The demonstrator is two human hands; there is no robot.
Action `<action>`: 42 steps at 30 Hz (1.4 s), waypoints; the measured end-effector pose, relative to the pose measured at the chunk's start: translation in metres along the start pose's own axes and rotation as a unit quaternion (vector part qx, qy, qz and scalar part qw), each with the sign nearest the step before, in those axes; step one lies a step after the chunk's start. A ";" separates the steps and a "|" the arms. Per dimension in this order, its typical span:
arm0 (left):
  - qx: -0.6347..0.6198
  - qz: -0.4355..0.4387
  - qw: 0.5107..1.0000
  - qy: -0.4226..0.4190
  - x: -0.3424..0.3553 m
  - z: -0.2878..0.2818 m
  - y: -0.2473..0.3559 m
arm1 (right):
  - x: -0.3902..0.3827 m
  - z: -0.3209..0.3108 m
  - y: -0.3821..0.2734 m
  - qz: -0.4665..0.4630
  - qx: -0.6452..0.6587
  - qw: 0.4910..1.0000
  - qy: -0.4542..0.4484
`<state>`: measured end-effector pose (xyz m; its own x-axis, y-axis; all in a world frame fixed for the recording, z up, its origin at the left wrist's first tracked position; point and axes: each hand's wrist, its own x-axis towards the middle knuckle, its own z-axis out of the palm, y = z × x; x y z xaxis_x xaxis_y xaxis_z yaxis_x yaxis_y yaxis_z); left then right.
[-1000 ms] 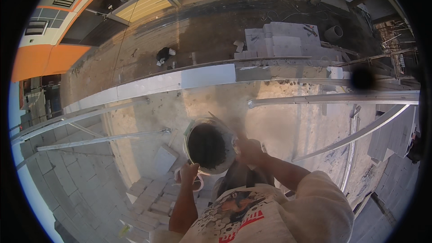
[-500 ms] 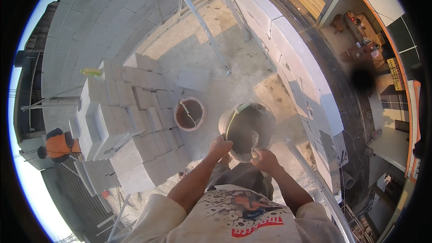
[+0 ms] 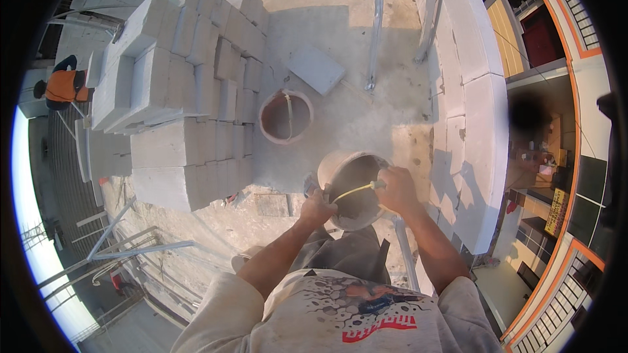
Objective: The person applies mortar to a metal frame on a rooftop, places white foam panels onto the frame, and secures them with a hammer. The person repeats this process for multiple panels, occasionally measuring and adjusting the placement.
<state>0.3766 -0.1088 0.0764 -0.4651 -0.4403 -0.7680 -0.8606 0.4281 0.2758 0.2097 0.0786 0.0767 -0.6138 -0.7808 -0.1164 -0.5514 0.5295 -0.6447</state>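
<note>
Head view: the bucket (image 3: 332, 168) tilts in front of your legs (image 3: 343, 253), mouth toward you.
Left hand (image 3: 318, 209): fingers curl on its rim by the yellow handle (image 3: 353, 192).
Right hand (image 3: 400, 191): fingers clench that handle.
Progress: bucket gripped and tipped; how much it holds is unclear.
Second bucket (image 3: 264, 127): stands on the floor (image 3: 294, 25), just beside the block stack (image 3: 159, 150).
Block wall (image 3: 485, 157): to your right.

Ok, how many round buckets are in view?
2. One dusty grey round bucket is between the left hand and right hand; one brownish round bucket stands on the grey concrete floor beside the stacked white rectangular blocks. Others may be hidden.
</note>
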 end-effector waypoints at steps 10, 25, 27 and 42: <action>-0.189 -0.063 0.963 0.184 -0.062 -0.071 -0.132 | 0.078 0.152 0.067 0.193 -0.170 0.885 -0.388; -0.234 -0.352 0.886 0.188 -0.162 -0.001 -0.417 | 0.127 0.187 0.131 0.307 -0.228 0.916 -0.120; -0.323 -0.310 0.873 0.196 -0.132 -0.043 -0.456 | 0.128 0.203 0.087 0.312 -0.153 0.932 -0.107; -0.477 -0.248 0.634 0.556 0.086 -0.410 -0.935 | 0.140 0.529 -0.403 0.527 0.434 0.731 0.010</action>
<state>1.0561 -0.8706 -0.0099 0.5089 -0.8455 -0.1617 -0.4451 -0.4193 0.7913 0.6447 -0.4197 -0.0791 -0.4518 -0.0824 -0.8883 0.7941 0.4165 -0.4426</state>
